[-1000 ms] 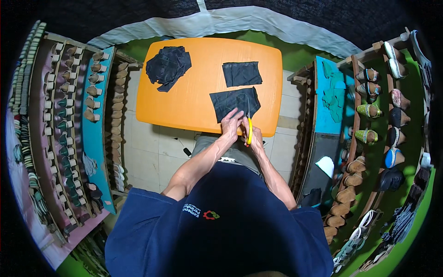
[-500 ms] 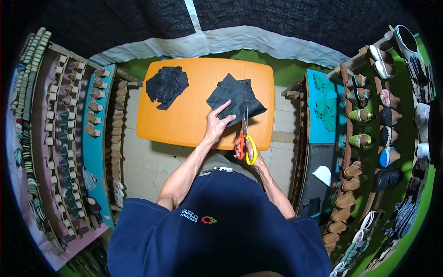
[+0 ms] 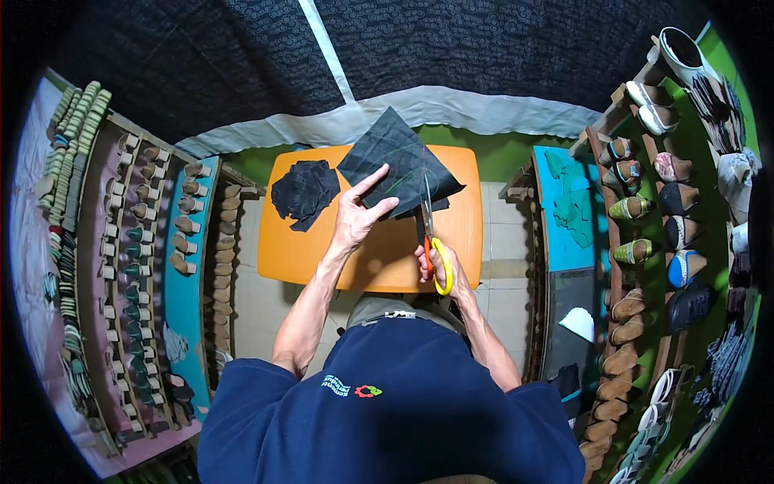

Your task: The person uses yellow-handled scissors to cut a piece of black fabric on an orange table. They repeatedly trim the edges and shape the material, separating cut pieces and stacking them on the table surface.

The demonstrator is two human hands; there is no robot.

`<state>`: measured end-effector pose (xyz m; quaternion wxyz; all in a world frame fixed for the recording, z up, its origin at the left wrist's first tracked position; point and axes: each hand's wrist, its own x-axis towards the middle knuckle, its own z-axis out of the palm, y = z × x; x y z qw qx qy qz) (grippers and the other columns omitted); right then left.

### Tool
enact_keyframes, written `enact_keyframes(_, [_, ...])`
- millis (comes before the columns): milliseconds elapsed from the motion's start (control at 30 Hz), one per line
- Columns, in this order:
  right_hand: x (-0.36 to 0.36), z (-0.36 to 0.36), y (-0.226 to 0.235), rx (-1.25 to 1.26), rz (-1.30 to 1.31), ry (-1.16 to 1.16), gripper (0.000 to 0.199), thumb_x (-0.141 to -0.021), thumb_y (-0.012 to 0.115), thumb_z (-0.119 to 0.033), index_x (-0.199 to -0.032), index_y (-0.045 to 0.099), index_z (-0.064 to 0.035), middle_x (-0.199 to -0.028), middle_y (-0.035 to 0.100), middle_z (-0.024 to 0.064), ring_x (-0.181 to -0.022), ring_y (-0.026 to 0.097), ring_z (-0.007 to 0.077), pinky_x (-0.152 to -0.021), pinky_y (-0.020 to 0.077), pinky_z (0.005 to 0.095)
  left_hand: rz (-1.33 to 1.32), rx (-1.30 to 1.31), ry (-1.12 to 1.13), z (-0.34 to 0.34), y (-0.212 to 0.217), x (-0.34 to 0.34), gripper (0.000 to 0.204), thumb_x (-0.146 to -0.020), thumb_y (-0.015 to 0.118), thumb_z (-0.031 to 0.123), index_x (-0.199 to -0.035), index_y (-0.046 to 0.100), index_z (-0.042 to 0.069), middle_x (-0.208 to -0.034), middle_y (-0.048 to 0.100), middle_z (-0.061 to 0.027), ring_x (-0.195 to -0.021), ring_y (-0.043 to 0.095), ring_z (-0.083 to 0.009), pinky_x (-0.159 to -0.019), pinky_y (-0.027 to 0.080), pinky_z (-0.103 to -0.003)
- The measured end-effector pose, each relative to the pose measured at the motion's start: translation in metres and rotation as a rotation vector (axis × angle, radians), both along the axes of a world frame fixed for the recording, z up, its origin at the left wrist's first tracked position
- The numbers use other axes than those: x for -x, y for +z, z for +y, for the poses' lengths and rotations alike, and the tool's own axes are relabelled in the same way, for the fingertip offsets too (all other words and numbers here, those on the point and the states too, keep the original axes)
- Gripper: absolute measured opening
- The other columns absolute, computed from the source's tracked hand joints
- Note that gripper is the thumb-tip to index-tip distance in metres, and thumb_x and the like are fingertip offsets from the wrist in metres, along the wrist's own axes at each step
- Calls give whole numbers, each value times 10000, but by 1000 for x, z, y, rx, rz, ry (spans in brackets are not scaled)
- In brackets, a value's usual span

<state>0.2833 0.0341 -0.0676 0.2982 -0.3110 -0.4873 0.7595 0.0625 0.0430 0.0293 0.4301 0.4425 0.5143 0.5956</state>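
My left hand [image 3: 357, 214] holds a square of black cloth [image 3: 391, 149] by its near edge, thumb on top and index finger stretched along it. The cloth is raised over the orange table [image 3: 322, 262] with one corner pointing away from me; faint curved lines are drawn on it. In my right hand [image 3: 443, 270] is a pair of scissors [image 3: 438, 248] with yellow and orange handles. Its blades point away from me at the cloth's near right part; whether they are parted is hard to see. Dark material shows under the cloth.
A heap of black cloth pieces [image 3: 305, 194] lies on the table's left side. Racks of shoe forms [image 3: 189, 224] stand at left, and shoes [image 3: 633, 208] line the right. Green scraps [image 3: 571, 202] lie on a blue shelf. A dark patterned curtain [image 3: 484, 56] hangs behind.
The black cloth has been lifted and spread, its far corner now higher in view. Both hands still hold cloth and scissors. The whole view has shifted, with the table lower in it.
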Motion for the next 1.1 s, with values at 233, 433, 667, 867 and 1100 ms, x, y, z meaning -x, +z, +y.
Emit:
enact_keyframes(233, [-8, 7, 19, -28, -123, 17, 698, -843, 635, -691, -1012, 534, -21, -671, 460, -13, -535, 453, 83, -480, 434, 254, 6, -62, -44, 5, 5, 0, 610, -827, 753, -28, -1398, 553, 51, -1264, 638, -93, -1033, 615, -104, -928, 500, -246])
enact_keyframes(433, [-11, 5, 26, -33, -97, -22, 549, -854, 690, -613, -889, 521, -92, -587, 463, -34, -452, 437, 60, -412, 352, 234, -11, -85, -47, 4, 12, 1, 613, -816, 760, -40, -1389, 558, 43, -1279, 634, -91, -1079, 606, -113, -974, 485, -256])
enact_keyframes(667, [-10, -3, 43, -44, -35, -67, 569, -818, 731, -609, -873, 524, -83, -592, 457, -35, -442, 452, 60, -387, 371, 232, -78, -107, -9, -3, 19, -7, 605, -803, 770, -50, -1369, 572, 26, -1245, 654, -81, -1018, 621, -99, -921, 502, -243])
enact_keyframes(867, [-8, -12, 34, 44, 22, -77, 520, -869, 704, -562, -880, 526, -74, -593, 438, -36, -452, 455, 69, -397, 387, 233, -232, -82, 94, -7, 0, -22, 548, -836, 745, -29, -1356, 575, 10, -1201, 674, -107, -1022, 646, -126, -935, 518, -254])
enact_keyframes(1100, [-11, -17, -30, 327, 37, -31, 636, -931, 491, -686, -976, 527, -53, -638, 474, 10, -470, 480, 115, -455, 440, 279, -391, 63, 136, -21, -85, -41, 560, -794, 770, -33, -1326, 601, 3, -1160, 687, -112, -980, 658, -137, -904, 535, -267])
